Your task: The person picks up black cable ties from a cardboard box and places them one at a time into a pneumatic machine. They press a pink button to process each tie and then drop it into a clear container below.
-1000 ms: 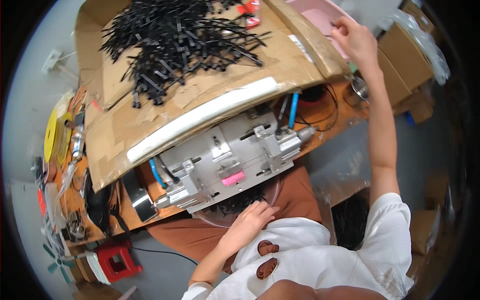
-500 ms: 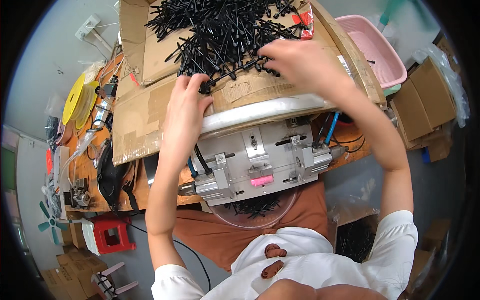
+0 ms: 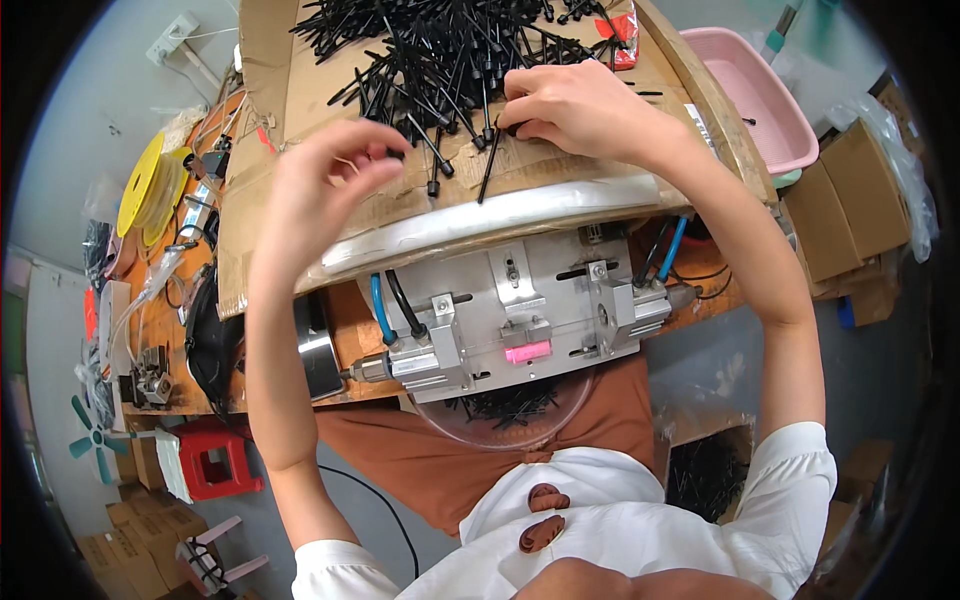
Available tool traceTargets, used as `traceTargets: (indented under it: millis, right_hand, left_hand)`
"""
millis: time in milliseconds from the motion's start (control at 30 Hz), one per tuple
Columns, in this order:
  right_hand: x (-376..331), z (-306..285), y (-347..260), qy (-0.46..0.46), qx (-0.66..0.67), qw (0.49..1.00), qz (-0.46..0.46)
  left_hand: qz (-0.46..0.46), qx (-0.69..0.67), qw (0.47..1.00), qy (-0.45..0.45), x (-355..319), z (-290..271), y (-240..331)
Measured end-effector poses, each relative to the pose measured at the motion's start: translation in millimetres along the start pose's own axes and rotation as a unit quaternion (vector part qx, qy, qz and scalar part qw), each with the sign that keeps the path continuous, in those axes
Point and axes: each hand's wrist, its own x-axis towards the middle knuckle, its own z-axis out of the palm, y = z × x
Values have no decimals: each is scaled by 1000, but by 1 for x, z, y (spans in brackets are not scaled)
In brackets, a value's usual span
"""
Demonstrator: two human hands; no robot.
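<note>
A big pile of thin black rods with knobbed ends (image 3: 440,60) lies in an open cardboard box. My right hand (image 3: 580,110) is over the near edge of the pile, its fingers pinched on a black rod (image 3: 488,170) that points down toward me. To the left, my left hand (image 3: 310,190) hovers above the box's near flap, fingers curled. Between its thumb and fingers shows a small black end of a part; the rest of that part is hidden. A few loose rods, one with its knob toward me (image 3: 434,175), lie between the hands.
Below the box sits a metal fixture (image 3: 520,300) with two clamp blocks, hoses and a pink piece (image 3: 528,352). Under it, a clear round bowl (image 3: 470,432) holds black rods. A pink basin (image 3: 735,90) stands right; a yellow spool (image 3: 145,195) and cables lie left.
My left hand has lifted off the box's near edge and moved left. My right hand has shifted slightly down and left, its fingers now closed on a rod. The box has moved slightly.
</note>
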Motion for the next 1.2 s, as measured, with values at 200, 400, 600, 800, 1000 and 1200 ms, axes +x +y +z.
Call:
traceTargets:
  millis: [200,400,600,800,1000,1200]
  right_hand:
    - [17,9,-13,19,-63,996,-53]
    - [26,10,-11,96,380,899,196]
    - [10,-1,-9,175,374,884,222]
    - [-28,-45,-47,193,542,750,327]
    - [-74,-46,-69,240,603,674,353]
    - [-110,-54,-94,288,557,726,283]
  left_hand:
    - [-95,-342,935,-21,7,-35,-14]
    - [-44,-430,902,-3,-7,-28,-23]
    - [19,-140,976,165,-31,6,3]
    - [36,57,984,162,-135,95,53]
    - [-4,182,983,9,-182,179,75]
    - [-17,268,963,2,-174,190,77]
